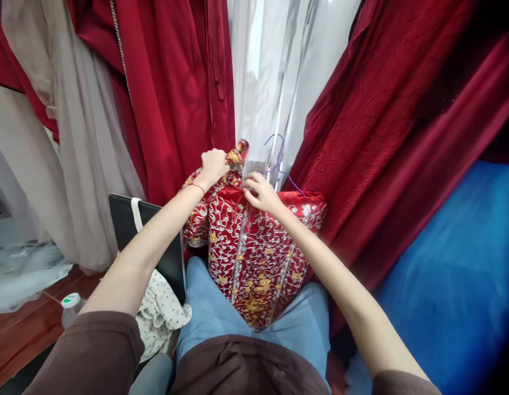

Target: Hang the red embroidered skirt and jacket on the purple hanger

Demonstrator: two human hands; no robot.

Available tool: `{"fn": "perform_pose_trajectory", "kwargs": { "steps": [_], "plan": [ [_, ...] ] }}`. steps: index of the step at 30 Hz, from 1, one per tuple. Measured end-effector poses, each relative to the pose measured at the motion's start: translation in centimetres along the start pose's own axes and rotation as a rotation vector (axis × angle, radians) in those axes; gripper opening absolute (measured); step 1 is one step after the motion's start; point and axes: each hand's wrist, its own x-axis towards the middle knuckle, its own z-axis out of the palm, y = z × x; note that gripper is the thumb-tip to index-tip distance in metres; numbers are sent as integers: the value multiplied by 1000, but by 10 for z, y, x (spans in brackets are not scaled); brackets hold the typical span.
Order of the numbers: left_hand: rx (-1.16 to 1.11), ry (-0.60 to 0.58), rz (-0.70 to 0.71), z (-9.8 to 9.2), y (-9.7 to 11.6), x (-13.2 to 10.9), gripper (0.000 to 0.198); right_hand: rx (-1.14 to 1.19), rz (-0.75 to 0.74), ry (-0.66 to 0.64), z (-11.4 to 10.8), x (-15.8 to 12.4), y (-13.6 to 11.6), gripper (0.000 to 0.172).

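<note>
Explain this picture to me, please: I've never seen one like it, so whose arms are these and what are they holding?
There is no machine here. These are a person's two bare hands, seen from a camera worn on that person's head, looking forward and down. The left hand grips a bunch of red patterned cloth. The right hand is at the top edge of a red embroidered piece; exactly what it pinches is hard to tell. That piece rests against the person's blue trousers. A purple hanger shows at its top edge, and dark red fabric hangs behind.
</note>
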Motion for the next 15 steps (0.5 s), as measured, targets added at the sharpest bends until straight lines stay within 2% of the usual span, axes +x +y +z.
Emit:
{"fn": "perform_pose_trajectory", "kwargs": {
  "steps": [1, 3, 4, 5, 6, 8, 10, 11, 13, 15],
  "plan": [
    [-34, -26, 18, 2, 11, 1, 39, -27, 56, 123, -4, -4, 8, 19],
    [-128, -67, 71, 2, 21, 3, 41, -96, 303, 384, -17, -15, 30, 24],
    [-196, -100, 114, 1, 22, 3, 42, -109, 468, 466, -26, -21, 42, 26],
    [-277, -146, 170, 0, 20, 4, 43, -81, 630, 475, -35, -26, 55, 27],
    [-366, -206, 233, -2, 17, 3, 46, 5, 763, 381, -45, -31, 67, 27],
    [-524, -341, 333, -4, 10, 3, 51, 321, 910, 2, -65, -39, 89, 31],
    [-582, -449, 347, -4, 7, 4, 51, 651, 922, -372, -80, -41, 104, 37],
    [-567, -489, 330, -3, 8, 5, 48, 765, 913, -493, -86, -40, 108, 39],
    [-482, -545, 286, 2, 14, 8, 43, 867, 921, -611, -91, -37, 111, 39],
    [-411, -570, 272, 7, 21, 12, 39, 884, 933, -586, -89, -32, 110, 34]
  ]
}}
